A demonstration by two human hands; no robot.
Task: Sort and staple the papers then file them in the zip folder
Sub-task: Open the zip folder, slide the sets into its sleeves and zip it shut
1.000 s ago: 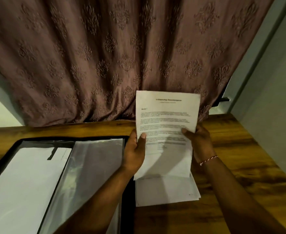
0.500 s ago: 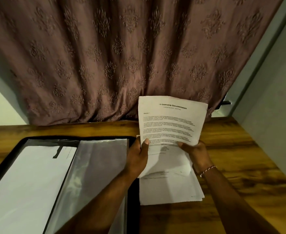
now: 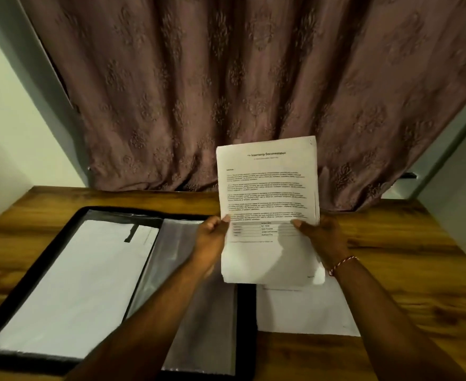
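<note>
Both grips pinching the sheets [image 3: 267,188]: left hand [image 3: 211,237], right hand [image 3: 319,237].
They were tilted, now they're squared up over the pile [image 3: 308,312]; folder [image 3: 247,325] next, I'd guess.

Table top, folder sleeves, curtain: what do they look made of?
Table: wood or wood-look laminate, semi-gloss; streaky brown grain with soft glare.
Folder sleeves: clear plastic film, glossy; grey sheen, and a white sheet shows through one.
Curtain: woven fabric, matte mauve; hangs in folds, with raised floral motifs.
</note>
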